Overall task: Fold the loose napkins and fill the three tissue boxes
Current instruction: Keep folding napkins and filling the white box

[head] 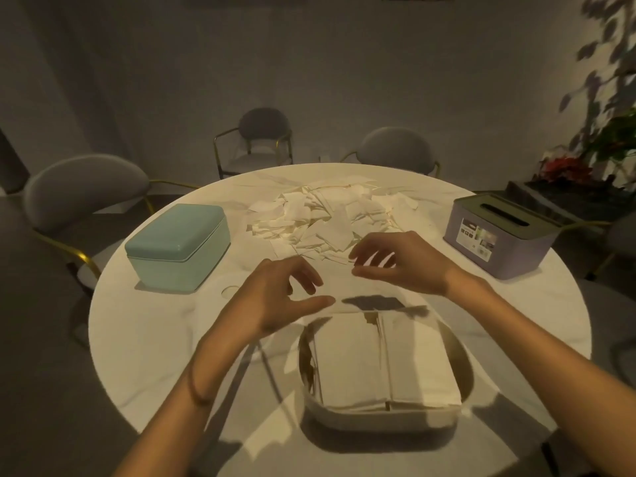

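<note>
Hands poised between the napkin pile and the near open box

Both the left hand (pixel 278 297) and right hand (pixel 395 263) hover loosely curled, holding nothing, just near of the loose napkins (pixel 323 215). The open box (pixel 382 411) already brims with folded napkins (pixel 385 359); adding more risks spilling them.

We have a single wide-angle view from the head, looking forward and down across the round surface (pixel 144 325), close over it, chairs (pixel 86 191) and wall beyond.

Three tissue boxes (pixel 177 247) (pixel 500 235) (pixel 382 413), three chairs (pixel 86 187) (pixel 263 125) (pixel 395 146), two hands (pixel 278 297) (pixel 399 259), one round table (pixel 144 339), one heap of loose napkins (pixel 327 215)
</note>
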Available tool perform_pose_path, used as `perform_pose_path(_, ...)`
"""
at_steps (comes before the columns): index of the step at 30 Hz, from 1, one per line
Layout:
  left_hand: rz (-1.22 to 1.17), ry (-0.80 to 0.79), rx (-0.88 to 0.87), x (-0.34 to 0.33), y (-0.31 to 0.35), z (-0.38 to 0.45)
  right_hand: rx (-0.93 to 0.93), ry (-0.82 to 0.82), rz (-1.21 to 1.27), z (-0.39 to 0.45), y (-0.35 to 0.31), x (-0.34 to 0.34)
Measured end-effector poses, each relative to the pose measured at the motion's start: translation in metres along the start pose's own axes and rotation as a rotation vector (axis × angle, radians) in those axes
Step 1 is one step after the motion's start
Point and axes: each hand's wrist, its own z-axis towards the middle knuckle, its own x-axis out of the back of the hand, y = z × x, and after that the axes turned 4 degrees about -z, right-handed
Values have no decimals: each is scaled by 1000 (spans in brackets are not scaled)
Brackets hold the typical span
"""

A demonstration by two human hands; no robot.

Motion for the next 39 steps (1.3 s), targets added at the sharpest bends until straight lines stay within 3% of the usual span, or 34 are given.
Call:
perform_pose_path(6,-178,119,130,-35,-41,65,-62,27,-274,74,39,-34)
perform_pose_path(13,-453,549,246,-74,-66,118,-65,-81,-552,122,52,-57)
perform_pose_path(17,-458,589,222,-82,-73,121,91,43,-614,120,63,-69)
perform_pose_path(21,-500,594,227,-83,-79,121,122,202,-468,109,71,-63)
perform_pose_path(29,-642,636,232,-85,-84,127,-175,490,145,71,59,-34)
perform_pose_path(35,-952,579,371,-83,-79,133,-288,399,738,46,61,-33)
perform_pose_path(37,-1025,555,393,-82,-71,133,-298,340,813,41,59,-30)
perform_pose_path(39,-952,573,373,-81,-66,132,-295,273,852,35,58,-25)
